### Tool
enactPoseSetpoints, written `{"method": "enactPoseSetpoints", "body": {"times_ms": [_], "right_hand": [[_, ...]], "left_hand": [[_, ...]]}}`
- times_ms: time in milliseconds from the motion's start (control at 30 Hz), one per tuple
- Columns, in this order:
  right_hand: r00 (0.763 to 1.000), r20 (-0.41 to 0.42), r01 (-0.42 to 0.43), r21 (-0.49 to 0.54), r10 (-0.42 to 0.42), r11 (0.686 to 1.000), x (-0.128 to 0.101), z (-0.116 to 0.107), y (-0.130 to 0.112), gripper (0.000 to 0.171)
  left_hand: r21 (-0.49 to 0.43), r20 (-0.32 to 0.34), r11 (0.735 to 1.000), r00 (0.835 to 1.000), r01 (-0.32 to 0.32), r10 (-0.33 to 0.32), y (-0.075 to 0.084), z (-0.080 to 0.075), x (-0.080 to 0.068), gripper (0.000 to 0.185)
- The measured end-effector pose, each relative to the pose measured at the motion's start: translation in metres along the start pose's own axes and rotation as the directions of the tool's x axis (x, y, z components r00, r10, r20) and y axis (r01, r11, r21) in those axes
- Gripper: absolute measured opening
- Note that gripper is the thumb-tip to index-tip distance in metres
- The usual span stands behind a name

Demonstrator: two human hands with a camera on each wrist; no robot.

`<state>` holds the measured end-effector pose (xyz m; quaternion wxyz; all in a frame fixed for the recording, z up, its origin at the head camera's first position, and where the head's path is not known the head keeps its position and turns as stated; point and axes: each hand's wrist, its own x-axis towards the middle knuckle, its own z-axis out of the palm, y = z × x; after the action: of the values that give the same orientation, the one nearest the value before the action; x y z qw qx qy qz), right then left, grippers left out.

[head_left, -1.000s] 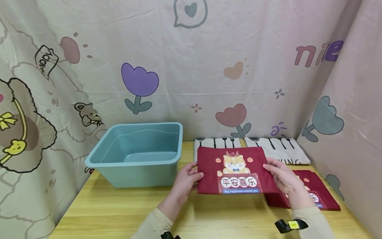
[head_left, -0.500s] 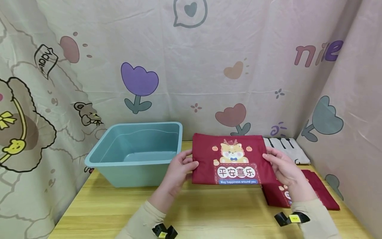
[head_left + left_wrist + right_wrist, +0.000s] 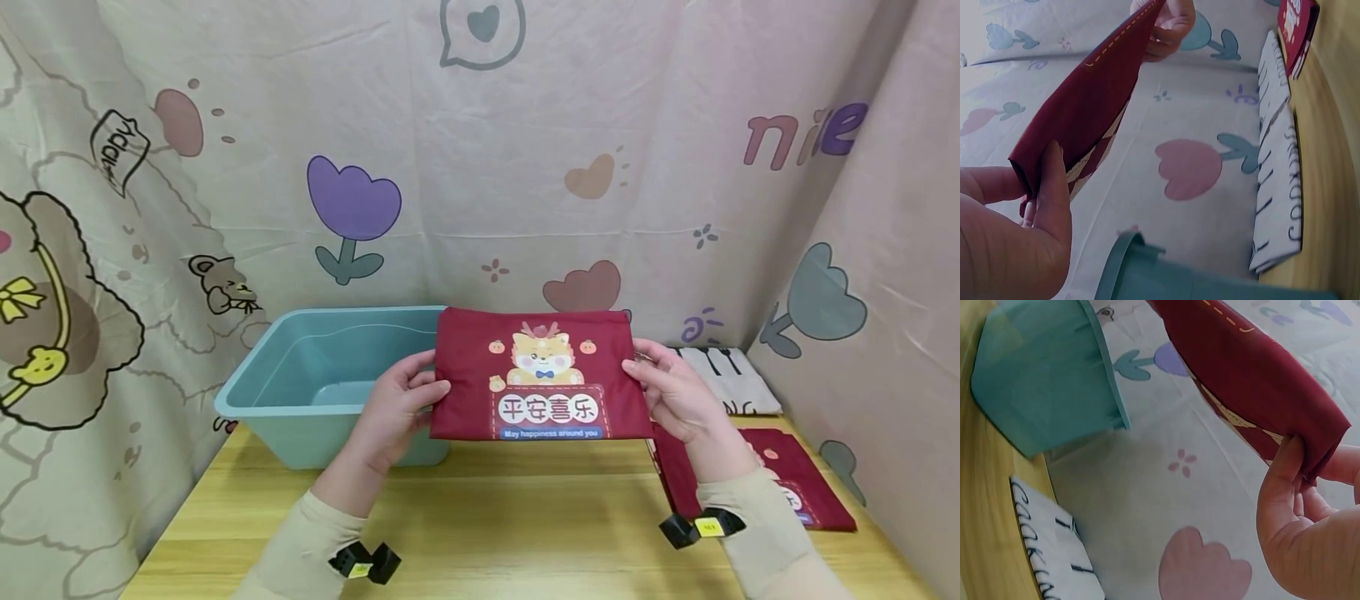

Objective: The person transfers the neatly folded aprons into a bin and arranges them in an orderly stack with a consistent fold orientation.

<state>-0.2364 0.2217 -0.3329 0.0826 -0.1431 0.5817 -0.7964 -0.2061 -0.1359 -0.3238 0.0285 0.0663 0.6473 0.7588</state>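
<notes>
Raised and shifted leftward since the earlier frames, the folded red cloth [image 3: 536, 375] now hangs above the desk [image 3: 487, 517], its left edge overlapping the teal tub [image 3: 330, 383]. Fingers [image 3: 420, 392] of the left hand [image 3: 390, 408] pinch the left edge; the right hand [image 3: 675, 400] pinches the right edge, thumbs in front. Long axis runs left to right, printed face toward the person, text upright. Wrist views alone reveal the folded layers edge-on [image 3: 1085, 106] [image 3: 1254, 375]. Another red cloth [image 3: 787, 483] and white printed cloths [image 3: 731, 379] lie on the desk at right.
</notes>
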Motion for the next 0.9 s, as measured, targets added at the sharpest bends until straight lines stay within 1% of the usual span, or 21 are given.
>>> {"method": "enactPoseSetpoints", "body": {"times_ms": [167,400,567,733,900], "right_hand": [[0.999,0.028,0.030,0.032,-0.031,0.999,0.010,0.016,0.002,0.023],[1.000,0.025,0.013,0.046,-0.014,0.999,0.020,0.033,0.011,0.023],[1.000,0.019,0.006,0.049,-0.007,0.999,0.026,0.048,0.017,0.022],[1.000,0.014,-0.005,0.053,0.005,0.999,0.034,0.061,0.022,0.022],[1.000,0.012,-0.013,0.052,0.013,0.999,0.042,0.072,0.027,0.027]], "left_hand": [[0.011,-0.004,1.000,1.000,0.001,-0.001,0.005,-0.017,-0.004,0.052],[0.060,-0.023,0.998,1.000,0.009,-0.007,0.011,-0.036,-0.009,0.054],[0.073,-0.053,0.997,0.998,0.016,-0.012,0.014,-0.050,-0.014,0.056],[0.101,-0.089,0.995,0.996,0.011,-0.002,0.017,-0.063,-0.019,0.056],[0.125,-0.097,0.992,0.995,-0.010,0.023,0.020,-0.074,-0.020,0.056]]}}
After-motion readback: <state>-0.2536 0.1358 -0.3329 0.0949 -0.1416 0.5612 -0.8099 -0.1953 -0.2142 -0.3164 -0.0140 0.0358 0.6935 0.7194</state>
